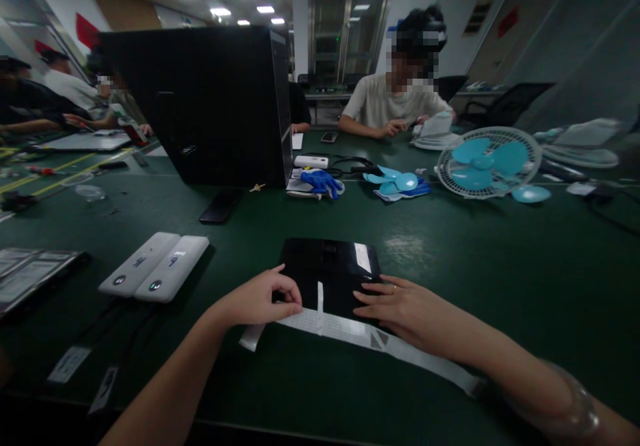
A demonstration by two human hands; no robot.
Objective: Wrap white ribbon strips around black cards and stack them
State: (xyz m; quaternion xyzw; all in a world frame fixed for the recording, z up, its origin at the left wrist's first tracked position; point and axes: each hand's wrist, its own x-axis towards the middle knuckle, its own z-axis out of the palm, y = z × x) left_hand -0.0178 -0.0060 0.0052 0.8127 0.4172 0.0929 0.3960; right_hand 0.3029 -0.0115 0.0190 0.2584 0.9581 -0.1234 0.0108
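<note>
Right now both hands work at a flat black device (327,269) lying on the green table (450,266), directly in front of the person. The left hand (263,299) is curled, its fingertips pinching the near end of a white strip (345,329) that runs along the device's front edge and on under the right forearm. The right hand (400,306) lies open and flat, fingers spread, pressing on the device's near right corner and on the strip. To do this well, it seems wise to keep the right palm firm so the device cannot slide, and to draw the strip low and evenly with the pinching fingers so it does not crease or tear. No open container shows close by; whether the device holds anything cannot be told. Two white remotes (155,266) lie side by side to the left, and a fan (487,161) with blue blades stands further off.
</note>
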